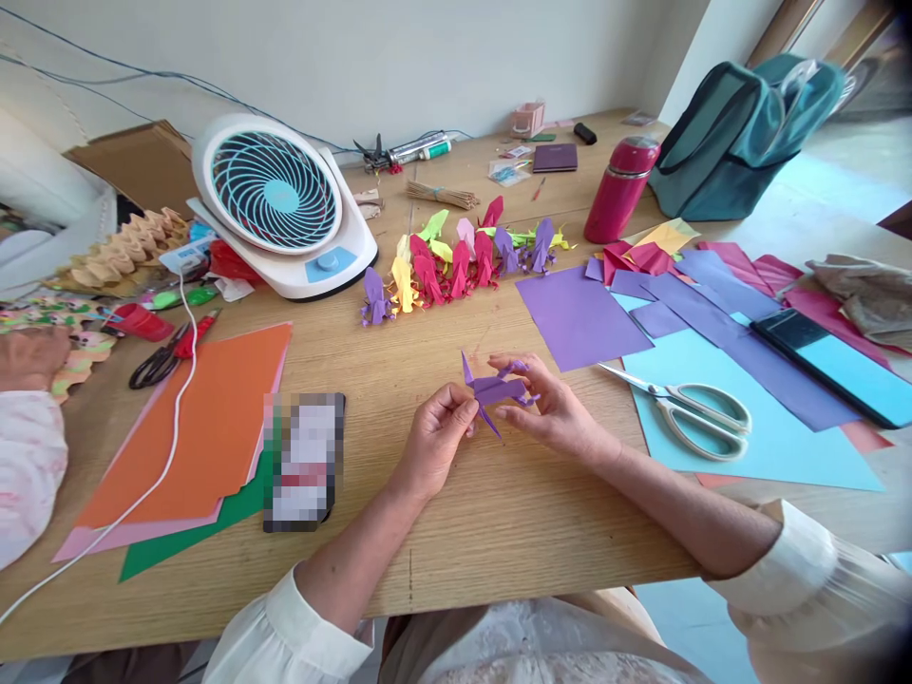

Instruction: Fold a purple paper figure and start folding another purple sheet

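Purple paper figure (pixel 497 389) is in my hands, over the surface toward the middle of its near edge. Left hand (pixel 447 423): thumb and forefinger pinched on its pointed end. Right hand (pixel 552 408): thumb and fingers apart around the curled-leg end; can't tell if they touch it.

Writing check: left phone (pixel 305 465), in from the near edge, has a pixelated screen, unreadable. Green-labelled tube (pixel 436 150) at the far edge: print too small. Fan (pixel 275 195), toward the far left corner: panel marks too small to read.

Row of folded figures (pixel 460 266) mid-surface, between me and the far edge. Toward the right edge: white-handled scissors (pixel 702 418) on a light blue sheet (pixel 790 442), black phone (pixel 833 366) overlapping purple paper (pixel 790 380). Red flask (pixel 621 190) stands near the far right corner. Co-worker's hand (pixel 32 356) rests by the left edge.
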### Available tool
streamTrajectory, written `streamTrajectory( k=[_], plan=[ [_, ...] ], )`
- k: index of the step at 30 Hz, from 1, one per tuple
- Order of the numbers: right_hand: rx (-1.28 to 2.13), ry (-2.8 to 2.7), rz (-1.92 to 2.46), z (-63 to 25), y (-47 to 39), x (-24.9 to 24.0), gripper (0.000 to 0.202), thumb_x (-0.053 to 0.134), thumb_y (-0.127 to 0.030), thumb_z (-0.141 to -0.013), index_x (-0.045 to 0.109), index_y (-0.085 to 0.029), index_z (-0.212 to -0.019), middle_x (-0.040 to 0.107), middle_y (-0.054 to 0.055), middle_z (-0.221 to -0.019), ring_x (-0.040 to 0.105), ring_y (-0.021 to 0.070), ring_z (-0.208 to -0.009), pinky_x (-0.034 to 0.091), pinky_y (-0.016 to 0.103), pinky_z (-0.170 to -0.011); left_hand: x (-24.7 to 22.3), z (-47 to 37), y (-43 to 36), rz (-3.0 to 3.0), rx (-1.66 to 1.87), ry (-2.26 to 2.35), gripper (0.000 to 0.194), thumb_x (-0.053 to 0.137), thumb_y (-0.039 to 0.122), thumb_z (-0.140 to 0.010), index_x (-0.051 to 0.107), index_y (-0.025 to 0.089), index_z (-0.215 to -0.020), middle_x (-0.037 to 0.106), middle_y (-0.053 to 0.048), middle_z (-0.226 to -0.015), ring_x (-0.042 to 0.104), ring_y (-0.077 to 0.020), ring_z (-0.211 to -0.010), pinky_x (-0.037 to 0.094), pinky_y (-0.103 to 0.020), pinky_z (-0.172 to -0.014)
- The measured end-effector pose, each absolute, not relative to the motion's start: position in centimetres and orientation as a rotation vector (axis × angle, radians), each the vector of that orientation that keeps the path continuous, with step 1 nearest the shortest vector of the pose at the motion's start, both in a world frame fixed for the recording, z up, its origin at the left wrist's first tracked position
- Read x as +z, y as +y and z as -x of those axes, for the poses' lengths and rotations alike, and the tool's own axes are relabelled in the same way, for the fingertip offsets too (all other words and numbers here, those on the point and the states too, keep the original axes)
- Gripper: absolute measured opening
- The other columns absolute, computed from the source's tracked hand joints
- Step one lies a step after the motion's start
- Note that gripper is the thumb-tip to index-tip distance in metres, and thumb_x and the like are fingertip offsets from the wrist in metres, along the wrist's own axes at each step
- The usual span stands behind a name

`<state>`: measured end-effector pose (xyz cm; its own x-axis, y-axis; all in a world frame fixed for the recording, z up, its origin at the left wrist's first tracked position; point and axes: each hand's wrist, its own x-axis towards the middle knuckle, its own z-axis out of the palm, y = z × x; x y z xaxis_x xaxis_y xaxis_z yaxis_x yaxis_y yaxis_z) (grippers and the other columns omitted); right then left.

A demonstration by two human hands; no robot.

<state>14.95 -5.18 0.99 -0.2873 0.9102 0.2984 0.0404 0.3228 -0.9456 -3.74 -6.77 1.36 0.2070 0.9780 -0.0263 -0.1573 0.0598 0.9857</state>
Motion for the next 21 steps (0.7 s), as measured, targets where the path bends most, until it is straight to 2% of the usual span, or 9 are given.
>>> streamTrajectory(
  k=[2,5,7,10,14,16,18,21],
  plan=[
    [1.164,-1.583,0.895,-14.6,-5.3,0.9,0.041,0.072,-0.034,-0.083,0.060,-0.029,-0.121,0.058,0.006,-0.123,0.054,0.0237,-0.115,0.045,0.038,-0.096,1.1,3.7,-6.8,-1.183,1.164,1.015,0.032,0.069,0.046,-0.084,0.055,0.019,-0.073,0.047,0.004,-0.064,0.043,-0.0093,-0.060,0.037,-0.023,-0.059],
    [1.307,-1.467,0.893,-14.1,-5.6,1.0,0.023,0.070,-0.042,-0.084,0.066,-0.023,-0.096,0.063,0.004,-0.096,0.058,0.0189,-0.091,0.048,0.033,-0.083,1.2,3.3,-7.0,-1.224,1.163,1.072,0.031,0.069,0.042,-0.084,0.058,0.018,-0.070,0.049,0.004,-0.062,0.044,-0.0090,-0.059,0.038,-0.022,-0.059],
    [1.421,-1.354,0.886,-13.9,-5.7,1.3,0.026,0.068,-0.047,-0.084,0.065,-0.021,-0.084,0.062,0.002,-0.084,0.057,0.0165,-0.079,0.047,0.030,-0.075,1.4,3.1,-7.1,-1.238,1.104,1.084,0.027,0.070,0.041,-0.084,0.063,0.017,-0.073,0.054,0.003,-0.062,0.047,-0.0091,-0.058,0.039,-0.022,-0.058],
    [1.525,-1.268,0.903,-14.0,-5.6,1.7,0.030,0.071,-0.050,-0.081,0.065,-0.020,-0.081,0.063,0.000,-0.075,0.055,0.0148,-0.070,0.044,0.029,-0.068,1.7,3.1,-7.3,-1.284,1.034,1.119,0.029,0.066,0.044,-0.086,0.068,0.016,-0.078,0.061,0.000,-0.066,0.051,-0.0102,-0.058,0.041,-0.023,-0.057],
    [1.550,-1.271,0.980,-14.5,-5.4,1.9,0.034,0.070,-0.052,-0.081,0.062,-0.019,-0.077,0.055,-0.003,-0.065,0.045,0.0110,-0.058,0.037,0.026,-0.058,1.6,3.6,-7.3,-1.340,1.086,1.195,0.033,0.059,0.046,-0.091,0.064,0.017,-0.076,0.062,0.000,-0.069,0.049,-0.0096,-0.057,0.037,-0.022,-0.051],
    [1.565,-1.273,0.994,-14.7,-5.2,1.8,0.036,0.069,-0.053,-0.081,0.061,-0.018,-0.077,0.053,-0.004,-0.064,0.042,0.0102,-0.056,0.034,0.025,-0.056,1.7,4.0,-7.3,-1.377,1.159,1.243,0.030,0.058,0.044,-0.092,0.059,0.018,-0.076,0.056,0.002,-0.069,0.047,-0.0091,-0.056,0.036,-0.021,-0.052],
    [1.589,-1.305,0.990,-14.9,-5.1,1.8,0.037,0.069,-0.054,-0.081,0.061,-0.018,-0.079,0.056,-0.002,-0.068,0.046,0.0112,-0.060,0.037,0.026,-0.059,2.0,4.2,-7.2,-1.467,1.231,1.301,0.024,0.058,0.039,-0.093,0.057,0.019,-0.079,0.054,0.002,-0.071,0.049,-0.0100,-0.061,0.039,-0.021,-0.056],
    [1.671,-1.425,0.945,-15.3,-4.9,1.9,0.038,0.068,-0.054,-0.083,0.064,-0.016,-0.086,0.062,0.002,-0.078,0.055,0.0147,-0.072,0.044,0.028,-0.069,2.7,4.5,-6.9,-1.707,1.215,1.328,0.020,0.055,0.035,-0.095,0.064,0.019,-0.087,0.060,-0.002,-0.084,0.057,-0.0144,-0.079,0.044,-0.024,-0.069]
  ],
)
